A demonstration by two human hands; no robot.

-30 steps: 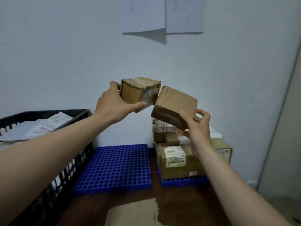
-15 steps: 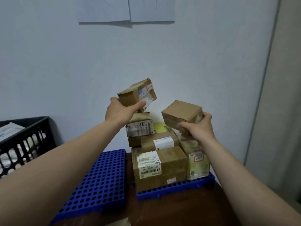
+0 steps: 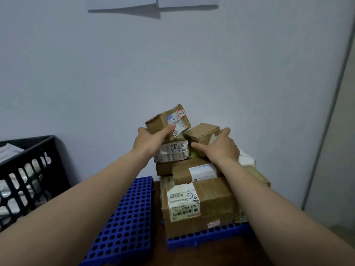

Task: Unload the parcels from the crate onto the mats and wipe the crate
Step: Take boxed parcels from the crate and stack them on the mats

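Lowered since before, the right hand [image 3: 221, 148] grips the plain parcel [image 3: 201, 132] atop the pile [image 3: 197, 206]; the left hand [image 3: 151, 141] clutches the labelled parcel [image 3: 163, 122].

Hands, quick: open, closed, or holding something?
Left hand: grips a labelled box, raised over the pile.
Right hand: grips a plain box at the pile's top.

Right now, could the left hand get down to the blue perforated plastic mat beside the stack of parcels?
Probably yes. The left hand grips a small labelled cardboard parcel above the stack, and the blue perforated plastic mat lies below it to the left, with nothing showing between them.
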